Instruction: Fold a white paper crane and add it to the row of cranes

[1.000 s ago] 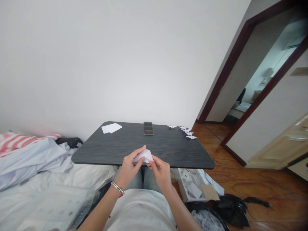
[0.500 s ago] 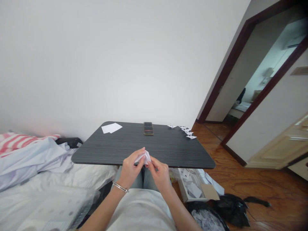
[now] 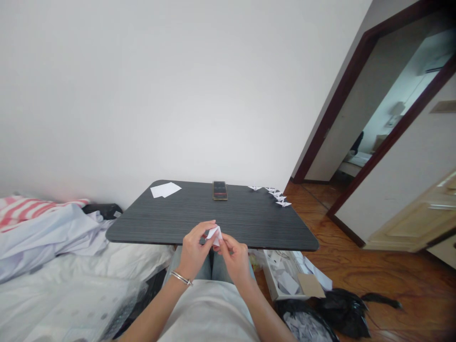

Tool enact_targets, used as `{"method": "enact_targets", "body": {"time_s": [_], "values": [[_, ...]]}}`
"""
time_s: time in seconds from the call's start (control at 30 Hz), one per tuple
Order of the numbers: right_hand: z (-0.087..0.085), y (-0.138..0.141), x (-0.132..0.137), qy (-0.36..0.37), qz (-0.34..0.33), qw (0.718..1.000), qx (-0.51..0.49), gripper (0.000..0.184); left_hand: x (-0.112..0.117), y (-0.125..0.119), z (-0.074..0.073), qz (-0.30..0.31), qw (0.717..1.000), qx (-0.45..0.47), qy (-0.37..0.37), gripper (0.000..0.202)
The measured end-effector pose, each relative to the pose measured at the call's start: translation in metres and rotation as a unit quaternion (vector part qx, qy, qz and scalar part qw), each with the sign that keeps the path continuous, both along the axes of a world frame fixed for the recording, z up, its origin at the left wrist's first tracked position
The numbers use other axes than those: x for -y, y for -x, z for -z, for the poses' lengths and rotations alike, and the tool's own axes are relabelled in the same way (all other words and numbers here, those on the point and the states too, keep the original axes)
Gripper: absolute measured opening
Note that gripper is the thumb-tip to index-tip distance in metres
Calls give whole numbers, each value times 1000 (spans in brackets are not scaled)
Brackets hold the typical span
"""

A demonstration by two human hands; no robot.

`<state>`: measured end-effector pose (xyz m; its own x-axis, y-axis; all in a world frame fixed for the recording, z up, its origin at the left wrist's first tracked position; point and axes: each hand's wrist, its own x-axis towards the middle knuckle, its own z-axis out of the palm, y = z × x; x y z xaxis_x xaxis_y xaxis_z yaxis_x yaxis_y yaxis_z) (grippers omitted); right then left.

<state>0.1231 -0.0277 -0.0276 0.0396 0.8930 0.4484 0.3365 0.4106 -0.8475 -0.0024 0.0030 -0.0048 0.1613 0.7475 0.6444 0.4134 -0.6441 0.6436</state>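
Note:
Between my hands is a small folded piece of white paper (image 3: 214, 233), held just over the front edge of the dark table (image 3: 171, 218). My left hand (image 3: 194, 244), with a silver bracelet at the wrist, pinches it from the left. From the right, my right hand (image 3: 233, 254) grips its lower right part with thumb and fingers. Fingers cover part of the folds. Several white folded paper cranes (image 3: 284, 204) stand in a row at the table's far right. Flat white paper sheets (image 3: 166, 189) lie at the far left.
A phone (image 3: 220, 191) lies near the table's back edge, by the wall. Right of my legs, a box (image 3: 272, 280) of papers and a black bag (image 3: 306, 325) of paper scraps sit on the wooden floor. Bedding (image 3: 53, 232) lies to the left.
The folded paper has turned in my fingers and shows a narrower shape. My hands have come slightly closer together around it. The things on the table are unmoved.

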Motion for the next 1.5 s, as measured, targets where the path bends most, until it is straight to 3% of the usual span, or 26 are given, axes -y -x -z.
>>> {"method": "enact_targets", "body": {"time_s": [0.57,1.2,1.5], "values": [[1,-1,-4,14,-4,998,-60,25,1,8,-1,26,986,-147,-69,35],[1,-2,-4,37,-6,995,-97,27,4,8,-4,52,983,-99,-143,36],[0,-1,-5,41,-2,994,-103,28,6,9,-6,62,985,-108,-122,34]]}}
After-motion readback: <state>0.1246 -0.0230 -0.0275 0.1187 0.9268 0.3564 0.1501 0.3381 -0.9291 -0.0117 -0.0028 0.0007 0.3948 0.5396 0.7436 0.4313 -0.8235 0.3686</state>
